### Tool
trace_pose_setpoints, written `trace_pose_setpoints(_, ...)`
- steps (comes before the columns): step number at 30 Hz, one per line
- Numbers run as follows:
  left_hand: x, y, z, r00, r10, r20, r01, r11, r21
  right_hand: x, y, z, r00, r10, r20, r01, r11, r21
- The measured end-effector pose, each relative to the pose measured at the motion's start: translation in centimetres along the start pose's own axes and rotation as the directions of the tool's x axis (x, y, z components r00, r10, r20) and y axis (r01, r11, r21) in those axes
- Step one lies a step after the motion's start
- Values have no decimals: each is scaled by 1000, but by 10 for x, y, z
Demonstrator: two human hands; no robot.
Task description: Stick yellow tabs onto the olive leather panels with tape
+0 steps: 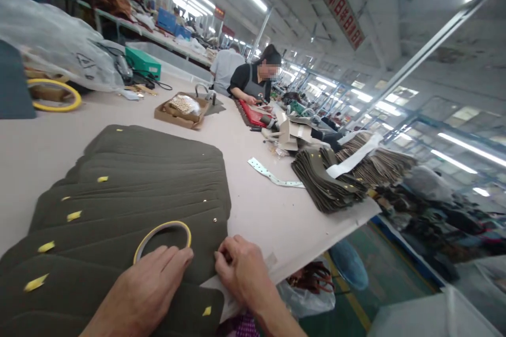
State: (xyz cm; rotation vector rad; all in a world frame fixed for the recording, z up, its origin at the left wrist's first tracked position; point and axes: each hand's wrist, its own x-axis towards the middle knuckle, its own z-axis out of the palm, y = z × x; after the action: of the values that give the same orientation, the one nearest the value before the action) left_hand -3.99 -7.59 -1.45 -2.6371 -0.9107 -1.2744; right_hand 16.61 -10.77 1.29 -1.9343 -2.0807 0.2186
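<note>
Overlapping dark olive fabric panels (158, 168) are fanned across the near left of the table, several with small yellow tape tabs (74, 216) and some with small metal studs (215, 219). My left hand (144, 287) is closed on a roll of yellow tape (164, 225) that stands tilted above the panels. Beside it, my right hand (243, 268) has its fingers curled in a pinch at the right edge of a panel. What lies between those fingertips is hidden.
A stack of similar panels (328, 184) lies by the table's right edge, near a pale perforated strip (272, 176). Farther back are a cardboard box (177, 118), a larger yellow tape roll (55, 108) and a green box (142, 63). A co-worker (253, 81) handles a red piece (251, 114).
</note>
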Motion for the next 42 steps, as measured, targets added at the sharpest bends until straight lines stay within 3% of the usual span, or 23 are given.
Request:
trace_pose_setpoints(3, 3, 0, -5, 1000, -25, -7, 25, 1000, 2, -6, -2, -9, 998, -34, 56, 31, 998, 54)
trace_pose_setpoints(7, 5, 5, -15, 989, -120, 83, 125, 990, -65, -17, 5, -20, 988, -66, 141, 27, 965, 259)
trace_pose_setpoints(10, 6, 9, -21, 967, -175, 186, 202, 970, -134, -15, 6, -18, 998, -69, 10, 58, 898, 437)
trace_pose_setpoints(12, 6, 12, -24, 944, -216, 249, 254, 958, -133, -12, -1, -15, 987, -103, -120, 150, 853, 500)
trace_pose_setpoints(15, 7, 16, -27, 932, -242, 269, 276, 956, -95, -6, -17, -11, 926, -260, -275, 365, 803, 471)
trace_pose_setpoints(18, 7, 18, -28, 937, -230, 264, 256, 964, -70, -1, -28, -6, 859, -408, -310, 507, 764, 399)
trace_pose_setpoints(22, 5, 19, -28, 929, -226, 295, 259, 963, -79, 1, -32, 2, 818, -483, -311, 568, 762, 310)
trace_pose_setpoints(28, 7, 21, -31, 903, -238, 357, 305, 942, -144, -4, -33, 9, 789, -462, -404, 572, 793, 210)
trace_pose_setpoints(31, 12, 24, -31, 917, -235, 323, 286, 951, -120, -7, -35, 8, 835, -360, -415, 496, 819, 289)
trace_pose_setpoints(33, 17, 26, -30, 939, -222, 261, 252, 964, -89, -7, -36, 6, 919, -191, -344, 338, 832, 441)
trace_pose_setpoints(35, 21, 29, -27, 963, -196, 187, 211, 975, -65, -7, -37, 3, 984, 13, -180, 108, 759, 643)
trace_pose_setpoints(38, 23, 32, -19, 979, -169, 111, 176, 982, -65, -5, -39, -2, 980, 182, 75, -160, 519, 839)
trace_pose_setpoints(42, 20, 33, -10, 983, -176, 59, 182, 978, -106, -3, -38, -3, 944, 223, 242, -306, 324, 895)
